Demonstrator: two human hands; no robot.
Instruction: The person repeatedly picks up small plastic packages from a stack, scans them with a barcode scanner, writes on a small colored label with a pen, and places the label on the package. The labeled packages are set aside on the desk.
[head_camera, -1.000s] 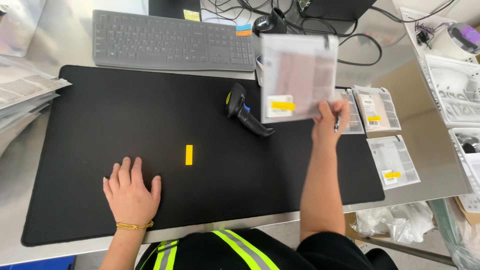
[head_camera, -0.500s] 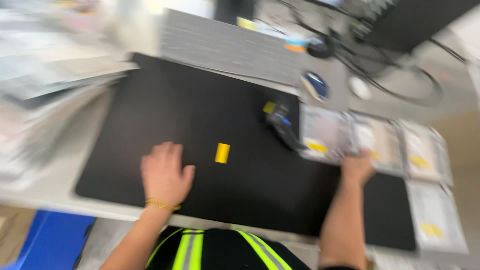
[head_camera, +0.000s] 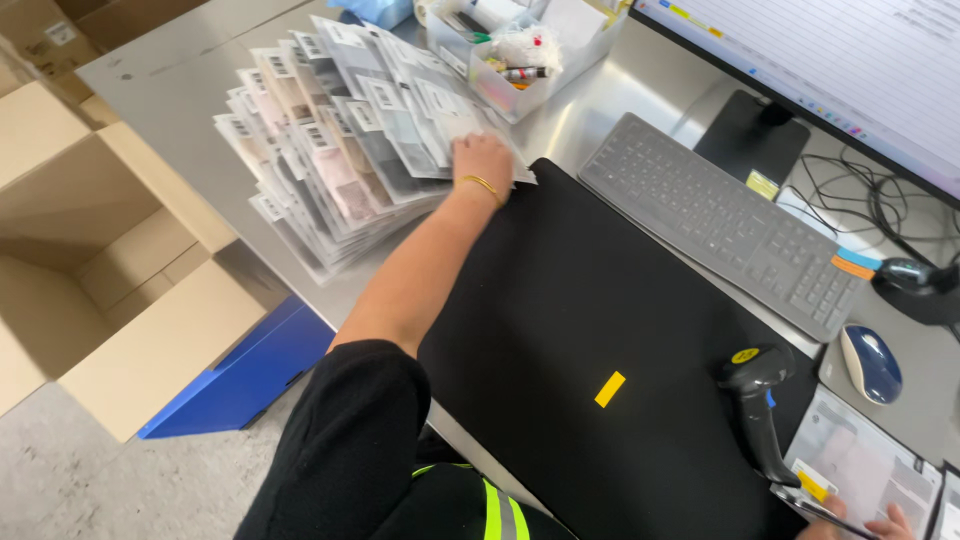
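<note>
Our left hand (head_camera: 482, 158), wearing a gold bangle, lies flat and open-fingered on the fanned stack of clear plastic sleeves with printed sheets (head_camera: 340, 130) in the upper left, none lifted yet. At the bottom right edge, our right hand (head_camera: 880, 524) pinches one clear sleeve with a yellow sticker (head_camera: 860, 465), apparently already moved across. Between them lie the black desk mat (head_camera: 560, 330), a yellow tab (head_camera: 609, 389) and a black handheld scanner (head_camera: 757, 400); nothing blocks the stack.

keyboard (head_camera: 725, 225) | mouse (head_camera: 870, 363) | scanner (head_camera: 757, 405) | monitor (head_camera: 850, 70) | cardboard box (head_camera: 90, 270)
</note>
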